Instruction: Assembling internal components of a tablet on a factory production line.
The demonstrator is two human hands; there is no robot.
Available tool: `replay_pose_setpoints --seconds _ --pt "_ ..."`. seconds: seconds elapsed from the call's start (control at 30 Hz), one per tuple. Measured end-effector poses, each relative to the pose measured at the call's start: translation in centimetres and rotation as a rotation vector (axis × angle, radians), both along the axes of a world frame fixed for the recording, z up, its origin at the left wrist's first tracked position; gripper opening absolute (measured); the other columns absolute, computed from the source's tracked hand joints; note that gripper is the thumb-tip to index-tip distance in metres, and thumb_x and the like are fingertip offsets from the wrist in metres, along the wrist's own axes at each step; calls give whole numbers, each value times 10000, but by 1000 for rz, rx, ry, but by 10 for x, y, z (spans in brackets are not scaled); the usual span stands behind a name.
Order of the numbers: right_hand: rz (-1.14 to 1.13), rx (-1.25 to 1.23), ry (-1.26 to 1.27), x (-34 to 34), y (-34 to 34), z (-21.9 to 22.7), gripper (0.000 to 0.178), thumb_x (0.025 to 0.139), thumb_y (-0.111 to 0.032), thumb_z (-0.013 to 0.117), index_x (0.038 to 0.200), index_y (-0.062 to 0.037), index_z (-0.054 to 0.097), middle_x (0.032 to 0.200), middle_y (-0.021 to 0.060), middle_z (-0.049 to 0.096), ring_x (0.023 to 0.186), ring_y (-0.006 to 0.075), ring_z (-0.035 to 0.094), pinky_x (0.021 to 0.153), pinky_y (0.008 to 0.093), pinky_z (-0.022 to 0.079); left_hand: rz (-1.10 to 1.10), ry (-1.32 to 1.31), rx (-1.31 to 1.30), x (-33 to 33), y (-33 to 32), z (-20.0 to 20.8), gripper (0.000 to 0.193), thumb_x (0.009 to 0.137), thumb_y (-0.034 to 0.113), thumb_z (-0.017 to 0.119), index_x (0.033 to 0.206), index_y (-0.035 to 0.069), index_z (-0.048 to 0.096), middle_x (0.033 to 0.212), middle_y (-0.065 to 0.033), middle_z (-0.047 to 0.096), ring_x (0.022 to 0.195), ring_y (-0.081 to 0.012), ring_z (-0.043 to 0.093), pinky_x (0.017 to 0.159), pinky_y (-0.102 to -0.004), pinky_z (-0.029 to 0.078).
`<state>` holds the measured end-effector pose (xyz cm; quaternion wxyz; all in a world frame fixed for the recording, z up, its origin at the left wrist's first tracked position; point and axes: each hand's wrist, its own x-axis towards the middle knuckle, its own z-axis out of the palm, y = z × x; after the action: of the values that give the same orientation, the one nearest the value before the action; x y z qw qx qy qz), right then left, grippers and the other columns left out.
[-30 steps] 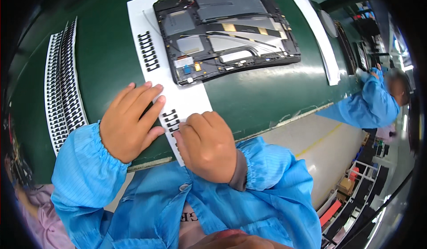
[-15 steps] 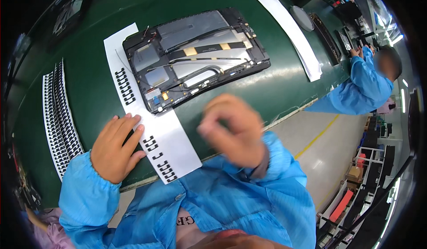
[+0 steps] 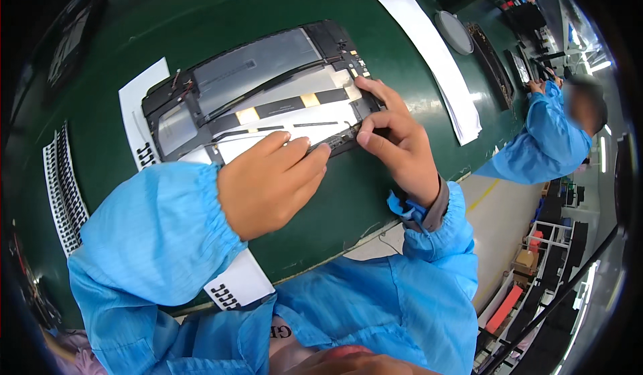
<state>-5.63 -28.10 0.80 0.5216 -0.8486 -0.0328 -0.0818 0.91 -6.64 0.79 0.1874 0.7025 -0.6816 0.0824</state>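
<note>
An opened tablet-like device lies tilted on the table, with its grey battery panel, black ribbon cables and gold patches exposed. My left hand reaches over its near edge, fingers stretched out and fingertips on the frame; its thumb is hidden. At the device's right end is my right hand. Its thumb and a bent finger are pinched together at the near right corner, and anything between them is too small to make out. Another finger rests on the right edge. Under the device runs a white paper strip with black stickers, partly covered by my left sleeve.
On the left stands a curved sheet of black stickers. White paper sheets lie at the right, near a grey oval lid and a dark long tray. Farther right a person in blue works at the table.
My left hand has moved off the paper strip to the device's near edge. My right hand has gone up to the device's right corner. The device appears farther left in view.
</note>
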Motion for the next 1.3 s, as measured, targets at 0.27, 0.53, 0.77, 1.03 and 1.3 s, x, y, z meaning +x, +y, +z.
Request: replay_pose_setpoints --seconds 0.27,0.53,0.77,1.03,1.3 --pt "37 64 45 1 -6 4 57 706 -49 621 758 -44 599 1302 137 403 1270 349 234 1027 417 163 25 -35 18 0 -3 3 266 655 70 589 902 -27 601 1076 -154 542 959 -288 526 843 -400 435" --pt "24 -41 42 3 -4 4 71 693 -56 629 756 -46 598 1286 132 415 1248 359 247 1027 431 163 25 -101 20 1 -2 1 249 700 145 502 831 -23 630 1050 -173 551 951 -277 507 832 -381 419" --pt "12 -60 37 4 -3 5 72 685 -60 638 745 -45 600 1271 132 434 1242 361 259 1022 433 178 18 47 -6 2 -16 7 246 718 70 528 932 -36 587 1097 -164 545 988 -280 533 856 -401 430" --pt "-168 182 -2 -5 -5 4 130 616 21 660 738 -18 640 1135 157 535 1145 365 432 955 420 328 -20 63 11 8 -19 10 233 732 67 533 923 -54 583 1090 -166 556 965 -286 545 845 -397 430" --pt "-86 -168 -114 -3 -2 1 196 551 -7 687 735 -62 646 1117 140 536 1100 345 442 959 425 327 -38 -25 24 7 -16 4 286 728 155 478 884 -52 598 1105 -197 539 996 -291 492 877 -404 399"
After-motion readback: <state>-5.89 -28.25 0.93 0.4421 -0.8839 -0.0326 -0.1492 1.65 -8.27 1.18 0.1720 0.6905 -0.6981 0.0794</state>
